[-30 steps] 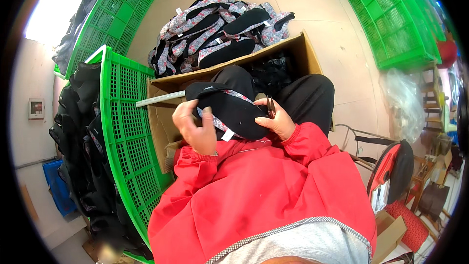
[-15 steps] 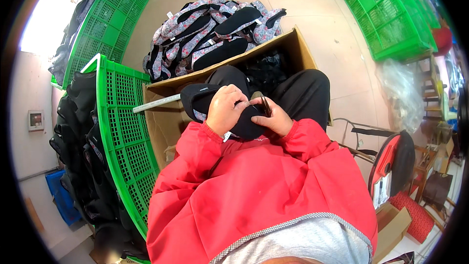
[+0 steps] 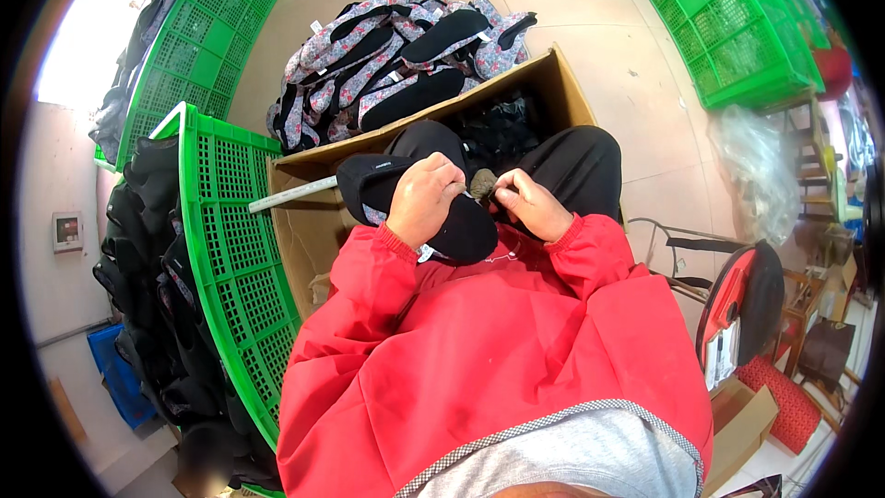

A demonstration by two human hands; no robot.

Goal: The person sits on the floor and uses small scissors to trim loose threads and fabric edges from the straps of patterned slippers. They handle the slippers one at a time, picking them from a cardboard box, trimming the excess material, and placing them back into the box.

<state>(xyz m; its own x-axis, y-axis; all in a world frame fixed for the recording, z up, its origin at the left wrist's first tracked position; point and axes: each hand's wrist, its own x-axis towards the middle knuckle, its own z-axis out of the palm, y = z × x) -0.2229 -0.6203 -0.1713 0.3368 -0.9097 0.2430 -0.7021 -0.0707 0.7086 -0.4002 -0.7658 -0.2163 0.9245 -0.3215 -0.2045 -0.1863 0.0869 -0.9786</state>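
On my lap lies a black fabric slipper with a floral lining and a white tag. My left hand is closed on its edge, thumb and fingers pinched together. Just right of it, my right hand is also closed, fingers bent in a pinch; what it grips is mostly hidden, with only something dark showing under the fingers. A brownish-grey lump sits between the two hands, near the right fingertips; I cannot tell whether it is held.
An open cardboard box with black items inside stands around my knees. Beyond it lies a pile of floral slippers. A green crate stands at left beside black goods, and a white rod spans the box edge. At right is a folding chair.
My right hand has moved a little right, away from the left. The dark blade-like tool seen in it earlier is now mostly hidden. The left hand stays on the slipper.
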